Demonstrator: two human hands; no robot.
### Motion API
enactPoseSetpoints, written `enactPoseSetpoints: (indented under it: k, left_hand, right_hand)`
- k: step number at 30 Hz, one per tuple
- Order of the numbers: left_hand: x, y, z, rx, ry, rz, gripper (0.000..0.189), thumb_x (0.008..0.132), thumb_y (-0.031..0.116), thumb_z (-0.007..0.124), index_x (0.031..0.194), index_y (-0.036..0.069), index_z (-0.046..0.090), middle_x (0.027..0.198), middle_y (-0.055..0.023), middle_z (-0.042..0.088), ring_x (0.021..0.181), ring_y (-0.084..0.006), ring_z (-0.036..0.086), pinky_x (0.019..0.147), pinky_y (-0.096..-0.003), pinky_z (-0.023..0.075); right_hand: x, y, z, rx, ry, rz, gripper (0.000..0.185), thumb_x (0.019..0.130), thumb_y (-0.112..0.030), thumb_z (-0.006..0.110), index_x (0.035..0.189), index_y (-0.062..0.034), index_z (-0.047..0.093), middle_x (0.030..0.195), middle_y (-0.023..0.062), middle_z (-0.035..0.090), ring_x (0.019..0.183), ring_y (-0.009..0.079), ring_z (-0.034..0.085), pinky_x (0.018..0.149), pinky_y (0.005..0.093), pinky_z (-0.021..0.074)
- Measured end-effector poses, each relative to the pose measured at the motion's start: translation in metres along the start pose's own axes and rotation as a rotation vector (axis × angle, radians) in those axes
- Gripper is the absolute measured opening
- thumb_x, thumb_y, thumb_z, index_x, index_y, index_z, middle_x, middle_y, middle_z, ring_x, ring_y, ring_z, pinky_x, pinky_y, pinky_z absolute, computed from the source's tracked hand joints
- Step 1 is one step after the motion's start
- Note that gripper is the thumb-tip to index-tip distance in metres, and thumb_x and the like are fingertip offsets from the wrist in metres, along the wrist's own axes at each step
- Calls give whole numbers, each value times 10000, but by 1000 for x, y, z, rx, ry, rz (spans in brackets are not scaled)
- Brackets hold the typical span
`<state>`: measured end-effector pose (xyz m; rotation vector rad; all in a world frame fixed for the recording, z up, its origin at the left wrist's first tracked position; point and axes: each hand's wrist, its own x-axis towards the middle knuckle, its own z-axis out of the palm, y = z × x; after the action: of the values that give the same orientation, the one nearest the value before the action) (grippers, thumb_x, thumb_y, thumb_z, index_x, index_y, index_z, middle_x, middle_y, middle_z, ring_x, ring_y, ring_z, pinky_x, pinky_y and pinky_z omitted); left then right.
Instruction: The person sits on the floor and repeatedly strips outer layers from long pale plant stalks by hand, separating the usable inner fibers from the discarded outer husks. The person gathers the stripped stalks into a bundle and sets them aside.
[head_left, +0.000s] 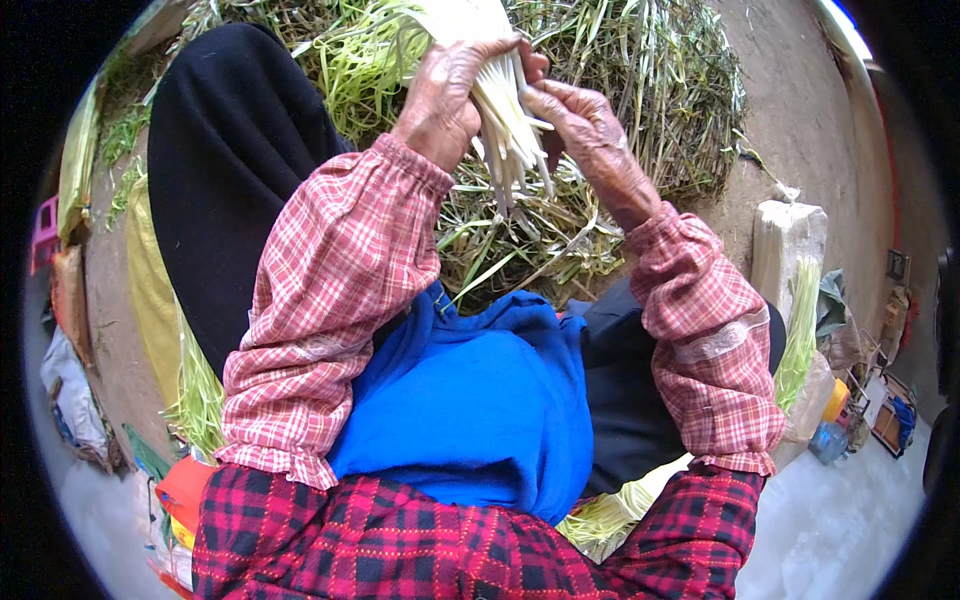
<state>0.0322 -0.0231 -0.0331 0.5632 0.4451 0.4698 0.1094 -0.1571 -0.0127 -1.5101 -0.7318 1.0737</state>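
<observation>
My left hand (450, 97) is wrapped around a bunch of pale leafy stalks (506, 112), apparently blanched garlic chives. White stem ends hang down below the fist, and yellow-green leaves spread at the upper left. Against the right side of the bunch, my right hand (585, 124) has its thumb and fingertips pinched together at an outer stalk; the exact contact is partly hidden. Beneath both hands lies a large heap of dry and green leaf trimmings (645, 90).
A blue cloth (480, 397) covers my lap between dark-clad knees. More pale stalks (196, 397) lie at my left, with further stalks (799, 330) by a white wrapped block (787, 232) at right. Another bundle (622, 510) sits near my right hip. A yellow sack (150, 277) is beside my left knee.
</observation>
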Motion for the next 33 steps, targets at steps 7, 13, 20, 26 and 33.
enactPoseSetpoints:
  k: [7, 13, 20, 26, 33]
  left_hand:
    - [-61, 71, 73, 27, -81, 184, 173, 799, 47, 600, 935, -24, 519, 773, -102, 572, 631, -164, 570, 530, -269, 495]
    - [-88, 132, 102, -228, -457, -16, 98, 907, 103, 431, 904, 19, 381, 792, -52, 430, 623, -103, 439, 568, -251, 396]
    - [-104, 156, 126, -156, -580, -283, 92, 890, 14, 385, 824, 30, 324, 691, -28, 298, 521, -100, 327, 536, -231, 314]
    - [-116, 155, 128, -35, -574, -274, 291, 923, 78, 358, 1149, -92, 292, 727, -34, 336, 528, -93, 365, 513, -230, 340]
    - [-135, 131, 153, 42, -666, -343, 391, 932, 94, 345, 1242, -106, 212, 713, -46, 352, 492, -107, 378, 483, -237, 365]
  right_hand:
    - [1, -22, -50, -185, 78, -13, 259, 907, -271, 472, 988, -60, 598, 739, 21, 631, 578, 60, 595, 424, 161, 433]
    - [2, -35, -57, -223, 13, -118, 226, 892, -239, 498, 1032, -86, 587, 745, -12, 627, 596, 44, 597, 435, 146, 399]
    - [-24, -68, -56, -386, 90, -256, 245, 876, -254, 513, 1027, -74, 582, 729, -28, 593, 618, 20, 548, 459, 167, 394]
    - [-11, -81, -40, -582, 201, -517, 435, 824, -398, 564, 1120, -78, 557, 1008, 62, 616, 852, 142, 581, 643, 270, 490]
    - [4, -61, -16, -822, 266, -608, 695, 818, -532, 494, 1279, -29, 364, 1232, 184, 479, 1025, 264, 555, 894, 366, 418]
